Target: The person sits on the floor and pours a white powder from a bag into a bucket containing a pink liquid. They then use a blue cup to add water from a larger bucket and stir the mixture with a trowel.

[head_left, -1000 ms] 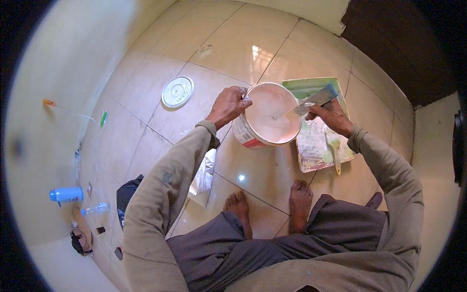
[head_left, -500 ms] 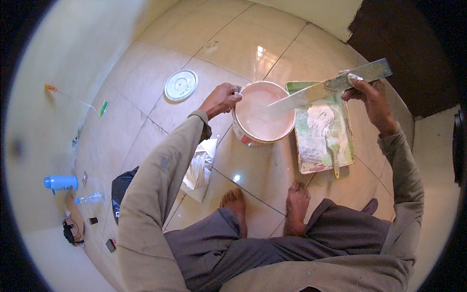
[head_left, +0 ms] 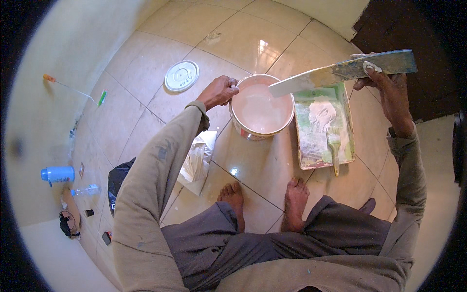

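Since a second ago our right hand (head_left: 384,82) has lifted the long paint-smeared flat stick (head_left: 340,72) clear of the round white bucket of pale pink paint (head_left: 261,108), gripping it above the tray; our left hand (head_left: 220,91) clasps the rim.

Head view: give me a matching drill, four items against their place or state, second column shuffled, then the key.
Items:
1. paint bucket
2. flat stirring stick
3. round white lid
4. paintbrush

Place or state:
A. lying in the green paint tray
B. flat on the floor tiles, apart from the bucket
C. rim gripped by the left hand
D. held up by the right hand, its tip over the bucket

Pairs: 1-C, 2-D, 3-B, 4-A
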`<state>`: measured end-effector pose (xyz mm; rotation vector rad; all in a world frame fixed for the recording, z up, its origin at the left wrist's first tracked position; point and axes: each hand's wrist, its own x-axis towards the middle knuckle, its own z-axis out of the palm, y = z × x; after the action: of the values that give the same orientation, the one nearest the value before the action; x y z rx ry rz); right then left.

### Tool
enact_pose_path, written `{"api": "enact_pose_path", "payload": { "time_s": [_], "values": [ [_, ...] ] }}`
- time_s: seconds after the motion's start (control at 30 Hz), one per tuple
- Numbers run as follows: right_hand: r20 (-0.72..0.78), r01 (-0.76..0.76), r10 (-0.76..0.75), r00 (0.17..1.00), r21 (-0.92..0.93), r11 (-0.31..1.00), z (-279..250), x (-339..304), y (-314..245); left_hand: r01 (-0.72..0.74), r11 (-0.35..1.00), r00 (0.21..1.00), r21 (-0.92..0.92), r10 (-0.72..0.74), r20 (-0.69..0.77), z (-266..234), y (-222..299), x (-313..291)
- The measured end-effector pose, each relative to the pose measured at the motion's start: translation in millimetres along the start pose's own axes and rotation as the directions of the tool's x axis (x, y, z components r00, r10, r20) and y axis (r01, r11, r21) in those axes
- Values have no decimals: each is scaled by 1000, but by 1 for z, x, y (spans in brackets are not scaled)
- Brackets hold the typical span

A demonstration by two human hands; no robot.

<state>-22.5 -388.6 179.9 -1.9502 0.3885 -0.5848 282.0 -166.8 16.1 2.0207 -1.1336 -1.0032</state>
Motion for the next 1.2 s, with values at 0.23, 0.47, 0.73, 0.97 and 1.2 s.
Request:
{"api": "enact_pose_path", "payload": {
  "time_s": [0.23,0.47,0.73,0.97,1.2],
  "values": [
    [19,37,-37,999,43,998,4,0,-3,6,1000,1000,-24,-6,12,-1,-14,4],
    [6,21,-21,1000,53,998,4,-1,-1,29,999,1000,-16,-29,-5,0,-9,0],
    [54,-53,56,997,-51,997,24,4,-2,32,999,999,-26,-32,-2,1,-16,3],
    [437,62,24,899,-180,982,109,22,45,33,997,999,-66,-35,-27,1,-11,-4],
    [699,438,-210,684,-163,884,153,16,93,17,990,999,-138,-12,31,2,-12,-8]
  ]
}}
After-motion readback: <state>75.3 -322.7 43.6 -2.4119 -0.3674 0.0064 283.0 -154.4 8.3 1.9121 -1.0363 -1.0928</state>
